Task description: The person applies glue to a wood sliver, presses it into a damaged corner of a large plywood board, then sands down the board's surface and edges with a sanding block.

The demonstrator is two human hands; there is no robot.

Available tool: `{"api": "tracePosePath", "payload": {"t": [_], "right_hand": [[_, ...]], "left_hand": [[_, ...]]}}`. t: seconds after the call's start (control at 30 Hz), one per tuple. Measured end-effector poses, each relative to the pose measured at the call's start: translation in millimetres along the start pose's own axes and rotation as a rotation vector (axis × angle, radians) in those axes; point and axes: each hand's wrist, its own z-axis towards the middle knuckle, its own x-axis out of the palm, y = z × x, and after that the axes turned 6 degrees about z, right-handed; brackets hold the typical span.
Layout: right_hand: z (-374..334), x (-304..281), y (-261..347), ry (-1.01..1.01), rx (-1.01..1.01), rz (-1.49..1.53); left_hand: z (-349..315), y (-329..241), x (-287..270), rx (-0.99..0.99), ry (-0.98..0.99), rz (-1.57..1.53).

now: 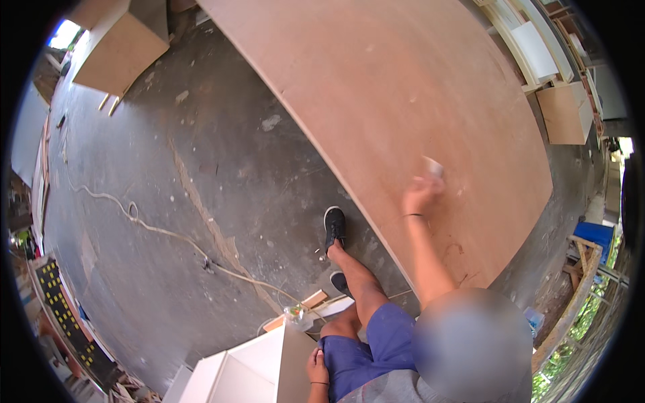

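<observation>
A large reddish-brown wooden panel spreads across the upper right. Over its near part, my right hand is closed on a small pale flat piece, blurred by motion so its kind cannot be made out. Dark scuffs and reddish smears mark the panel's surface close to that forearm. My left hand rests against the thigh of my blue shorts, fingers extended and nothing visible in them. Just left of it stands a white open cabinet.
A light cord snakes over the grey concrete floor toward wood offcuts and a clear plastic bag by the cabinet. Brown boxy carcasses stand at upper left and right. A wooden frame edges the lower right.
</observation>
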Motion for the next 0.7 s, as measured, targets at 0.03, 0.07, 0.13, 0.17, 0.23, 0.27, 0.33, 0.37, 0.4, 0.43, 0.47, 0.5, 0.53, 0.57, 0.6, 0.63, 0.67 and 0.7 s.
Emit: {"api": "tracePosePath", "payload": {"t": [0.03,0.07,0.13,0.17,0.23,0.27,0.33,0.37,0.4,0.43,0.47,0.5,0.53,0.57,0.6,0.63,0.67,0.7], "right_hand": [[-6,19,46,0.121,-0.134,0.126],[-18,35,94,0.284,-0.296,0.277],[-61,56,167,0.76,-0.714,0.638],[-75,56,187,1.012,-0.88,0.834],[-63,27,201,0.883,-0.981,0.695],[-46,17,190,0.783,-0.935,0.673],[4,-2,116,0.534,-0.621,0.594],[26,-16,58,0.378,-0.423,0.494],[41,-33,-11,0.211,-0.211,0.368],[47,-62,-87,0.037,0.003,0.208],[43,-97,-159,-0.103,0.21,0.046],[33,-131,-222,-0.191,0.397,-0.088],[20,-158,-272,-0.228,0.553,-0.194],[3,-180,-311,-0.243,0.678,-0.255],[-12,-186,-334,-0.227,0.689,-0.26],[-29,-192,-365,-0.377,0.755,-0.235],[-36,-191,-384,-0.524,0.813,-0.199],[-34,-191,-399,-0.682,0.84,-0.151]], "left_hand": [[12,-14,0,-0.001,-0.002,0.069],[25,-29,-2,0.001,0.002,0.147],[50,-99,7,-0.006,0.046,0.178],[62,-133,15,-0.034,0.075,0.175],[108,-182,18,0.2,0.133,0.387],[136,-213,23,0.352,0.122,0.438],[182,-290,47,0.57,0.076,0.423],[190,-335,61,0.632,0.047,0.385],[181,-384,77,0.526,0.064,0.216],[168,-420,86,0.413,0.087,0.051],[159,-428,86,0.41,0.085,0.072],[148,-431,89,0.389,0.137,0.073],[139,-430,93,0.365,0.182,0.066],[145,-405,84,0.421,0.222,0.239],[148,-375,68,0.47,0.271,0.417],[132,-369,66,0.459,0.308,0.546],[120,-366,61,0.455,0.338,0.666],[137,-333,38,0.486,0.345,0.656]]}}
